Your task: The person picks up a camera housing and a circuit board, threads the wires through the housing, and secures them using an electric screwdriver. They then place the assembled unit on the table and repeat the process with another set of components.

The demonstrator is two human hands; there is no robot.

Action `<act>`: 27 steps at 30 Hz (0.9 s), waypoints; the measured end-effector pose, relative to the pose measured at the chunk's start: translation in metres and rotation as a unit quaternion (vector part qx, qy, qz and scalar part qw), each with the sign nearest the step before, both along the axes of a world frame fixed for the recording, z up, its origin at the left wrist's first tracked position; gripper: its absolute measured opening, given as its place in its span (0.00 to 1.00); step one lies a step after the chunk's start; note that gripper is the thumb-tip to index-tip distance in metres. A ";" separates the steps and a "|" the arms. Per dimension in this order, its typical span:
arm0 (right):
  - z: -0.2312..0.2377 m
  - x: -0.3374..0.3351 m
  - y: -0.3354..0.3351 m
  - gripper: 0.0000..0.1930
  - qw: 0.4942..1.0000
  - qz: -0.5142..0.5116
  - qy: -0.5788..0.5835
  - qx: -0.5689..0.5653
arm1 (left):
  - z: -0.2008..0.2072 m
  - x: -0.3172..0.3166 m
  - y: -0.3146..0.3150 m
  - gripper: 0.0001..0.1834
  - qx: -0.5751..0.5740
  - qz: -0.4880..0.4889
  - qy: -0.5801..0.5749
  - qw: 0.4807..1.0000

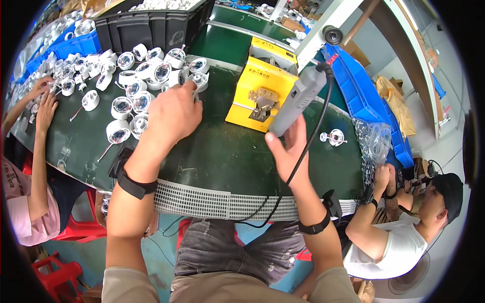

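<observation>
My left hand is over the right edge of a cluster of white round housings with circuit boards inside. Its fingers are curled together beside a white housing; what they grip is hidden. At the lower end of a grey electric screwdriver, which leans across a yellow box, I have my right hand. The thumb and fingers of that hand are spread apart, not wrapped round the tool. A metal fitting sits on the front of the box.
A black crate stands behind the housings, and blue bins line the right. The screwdriver's black cable loops past my right wrist. One white part lies to the right. Co-workers sit on both sides; a co-worker's hands touch parts at left.
</observation>
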State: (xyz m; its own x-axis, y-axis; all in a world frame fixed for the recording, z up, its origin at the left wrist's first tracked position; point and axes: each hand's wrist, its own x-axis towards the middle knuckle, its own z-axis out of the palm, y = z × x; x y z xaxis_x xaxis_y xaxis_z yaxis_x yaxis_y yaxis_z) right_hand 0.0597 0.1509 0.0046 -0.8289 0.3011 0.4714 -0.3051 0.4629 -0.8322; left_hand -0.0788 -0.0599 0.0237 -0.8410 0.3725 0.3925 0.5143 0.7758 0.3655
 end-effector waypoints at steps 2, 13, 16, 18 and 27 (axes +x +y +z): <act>-0.005 0.019 -0.007 0.32 0.983 -0.112 0.009 0.145 | 0.001 0.000 -0.004 0.17 0.001 0.025 0.016 1.000; -0.018 0.008 0.001 0.08 0.924 -0.054 -0.097 0.366 | 0.002 0.013 0.014 0.16 0.154 -0.033 0.129 0.979; -0.018 0.006 0.004 0.07 0.932 -0.048 -0.107 0.344 | -0.001 0.017 0.022 0.11 0.156 -0.062 0.126 0.978; -0.017 0.006 0.004 0.06 0.933 -0.050 -0.129 0.333 | -0.003 0.019 0.026 0.08 0.175 -0.098 0.124 0.972; 0.087 -0.014 0.021 0.03 0.938 -0.180 0.187 0.229 | 0.002 0.026 0.029 0.06 0.197 -0.101 0.115 0.968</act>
State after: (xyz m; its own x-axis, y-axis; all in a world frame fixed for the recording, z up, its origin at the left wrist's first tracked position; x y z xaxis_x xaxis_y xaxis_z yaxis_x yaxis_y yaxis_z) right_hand 0.0453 0.1724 0.0913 -0.4636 0.2259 0.8568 -0.2905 0.8747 -0.3879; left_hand -0.0531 -0.0305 0.0258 -0.6399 0.3035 0.7060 0.7441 0.4740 0.4707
